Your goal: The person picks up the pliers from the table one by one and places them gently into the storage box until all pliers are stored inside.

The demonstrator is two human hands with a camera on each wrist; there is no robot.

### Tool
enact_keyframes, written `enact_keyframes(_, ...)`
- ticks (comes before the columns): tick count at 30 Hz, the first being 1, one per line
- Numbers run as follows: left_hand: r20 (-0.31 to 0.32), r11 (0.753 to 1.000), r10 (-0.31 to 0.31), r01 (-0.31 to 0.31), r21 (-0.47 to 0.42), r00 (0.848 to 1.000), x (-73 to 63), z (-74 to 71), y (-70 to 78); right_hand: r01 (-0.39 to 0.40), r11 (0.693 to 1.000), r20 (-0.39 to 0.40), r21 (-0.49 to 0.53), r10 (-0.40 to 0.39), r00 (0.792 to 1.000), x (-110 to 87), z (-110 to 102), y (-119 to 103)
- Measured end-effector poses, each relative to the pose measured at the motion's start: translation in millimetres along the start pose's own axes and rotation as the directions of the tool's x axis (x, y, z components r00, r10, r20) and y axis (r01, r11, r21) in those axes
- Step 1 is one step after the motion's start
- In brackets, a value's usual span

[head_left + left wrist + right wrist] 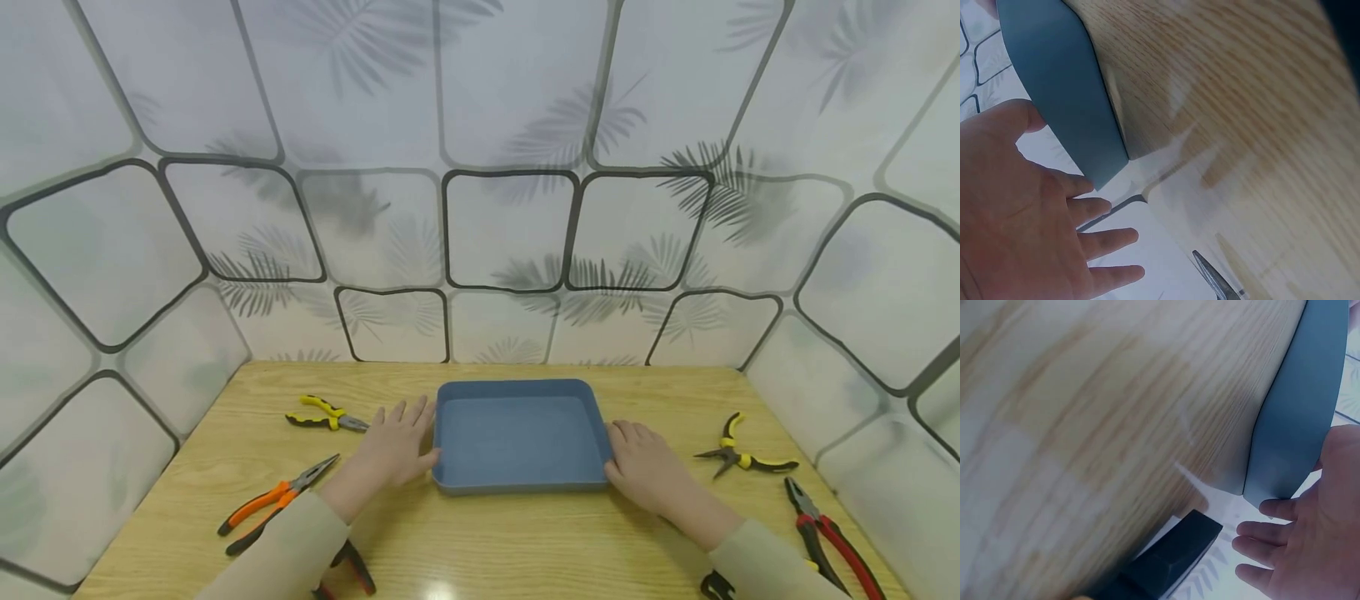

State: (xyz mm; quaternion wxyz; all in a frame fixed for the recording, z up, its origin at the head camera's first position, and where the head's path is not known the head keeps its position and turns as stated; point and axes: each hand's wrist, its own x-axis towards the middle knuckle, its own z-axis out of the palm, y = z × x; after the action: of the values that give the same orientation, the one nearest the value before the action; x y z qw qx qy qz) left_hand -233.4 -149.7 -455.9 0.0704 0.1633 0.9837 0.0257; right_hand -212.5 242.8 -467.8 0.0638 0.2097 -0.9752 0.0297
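Note:
A shallow blue-grey rectangular tray (522, 437) lies on the wooden table between both hands, bare inside. My left hand (399, 446) is at its left side, fingers straight and spread, thumb right at the rim; the left wrist view shows the same spread fingers beside the tray wall (1063, 81). At the tray's right side is my right hand (647, 465), thumb by the front corner. In the right wrist view its fingers (1263, 534) are loosely extended along the tray's outer wall. Long-nose pliers with yellow-black handles (330, 415) lie just left of my left fingertips.
Orange-handled pliers (279, 500) lie beside my left forearm, which partly covers a red-black handled tool (358, 568). Further right are small yellow-black pliers (742, 458) and red-black pliers (821, 533). A black tool end (717, 585) shows by my right sleeve. Patterned walls (502, 233) enclose the table.

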Motion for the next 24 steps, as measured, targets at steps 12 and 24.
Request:
enact_keyframes(12, -0.024, 1.0, -0.01, 0.011, 0.024, 1.0, -5.0, -1.3, 1.9, -0.001, 1.0, 0.009, 0.026, 0.001, 1.0, -1.7, 1, -7)
enact_keyframes(24, -0.035, 0.997, -0.017, 0.019, 0.069, 0.999, -5.1, -5.7, 8.6, -0.015, 0.999, -0.01, 0.052, 0.016, 1.0, -3.8, 4, -17)
